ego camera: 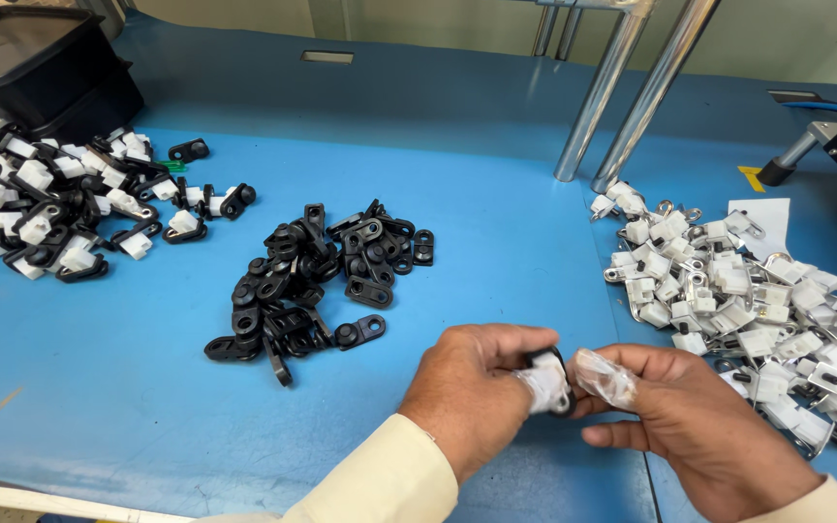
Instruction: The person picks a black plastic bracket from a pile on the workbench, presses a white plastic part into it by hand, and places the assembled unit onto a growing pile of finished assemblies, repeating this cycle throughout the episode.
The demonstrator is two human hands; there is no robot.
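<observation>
Near the tabletop's (496, 252) front edge, the left hand (477, 387) and right hand (699, 426) are both pinching one small black clip (556, 383) between taped fingertips (604, 378), black pile (317, 281) lying behind.

L hand (477, 387) & R hand (699, 426) meet low centre over blue table (496, 242), pinching one small black-and-white part (551, 380) betw. wrapped fingertips (604, 378); loose black brackets (317, 281) heaped mid-table; assembled black/white pieces (46, 208) far left by black bin (41, 68); white/metal clips (738, 300) piled right.
</observation>
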